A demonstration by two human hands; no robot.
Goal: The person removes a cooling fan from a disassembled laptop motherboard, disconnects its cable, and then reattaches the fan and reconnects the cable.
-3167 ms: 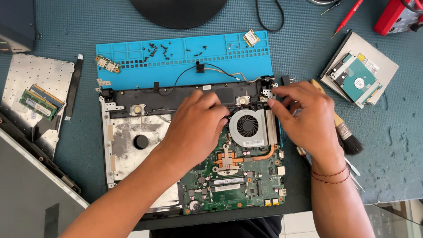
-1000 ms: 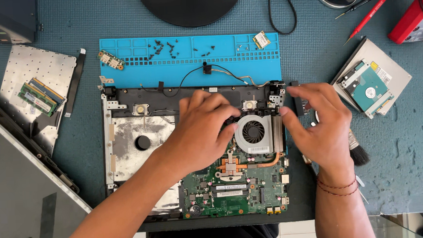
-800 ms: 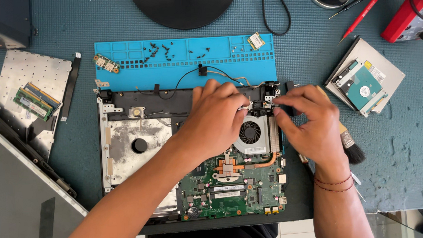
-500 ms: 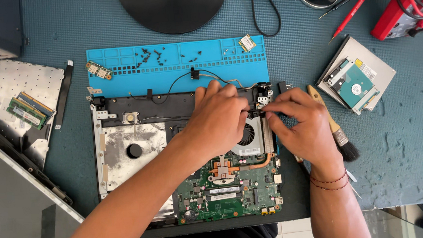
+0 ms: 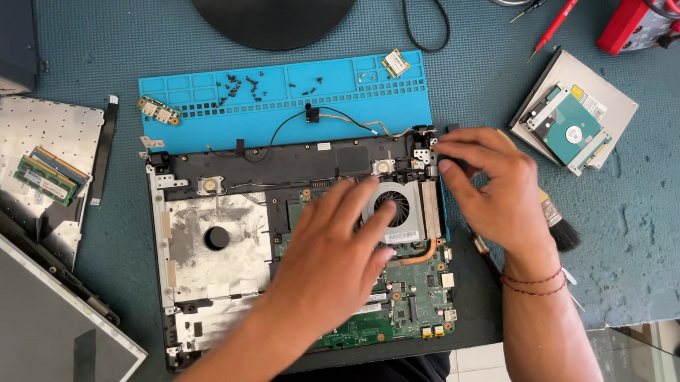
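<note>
while the open left hand (image 5: 335,253) rests beside the fan (image 5: 393,205), right hand (image 5: 491,187) pinches its edge

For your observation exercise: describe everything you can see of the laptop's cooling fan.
The cooling fan is round, with dark blades in a silvery metal housing, lying flat in the upper right of the opened laptop base. A copper pipe curves below it. The left hand has fingertips resting on its left edge; the right hand is beside it.

One opened laptop chassis (image 5: 204,252), one cooling fan (image 5: 393,206), two memory modules (image 5: 51,175), one hard drive (image 5: 573,130), one brush (image 5: 559,222), one blue mat (image 5: 197,121).
</note>
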